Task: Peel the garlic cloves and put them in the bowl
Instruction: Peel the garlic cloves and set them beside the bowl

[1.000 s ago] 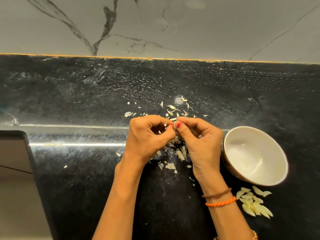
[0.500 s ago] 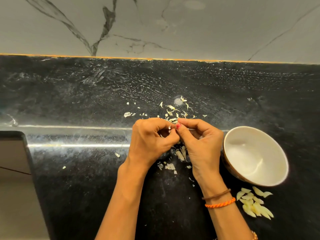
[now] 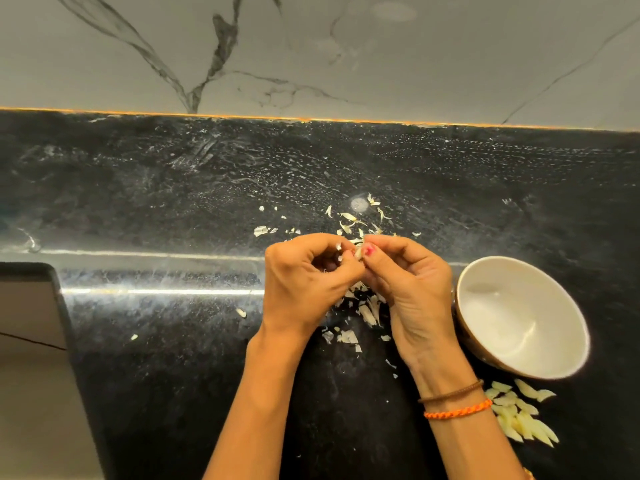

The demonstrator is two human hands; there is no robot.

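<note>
Left hand (image 3: 304,282) is pinching the garlic clove (image 3: 358,252), fingers curled on it; right hand (image 3: 408,289) is gripping the same clove from its other side, thumbnail working the skin. Clove's long axis cannot be told. White bowl (image 3: 519,367) is sitting just right of the right hand, the nearer one, open counter between. Peeled cloves (image 3: 523,414) are lying just beneath the bowl.
</note>
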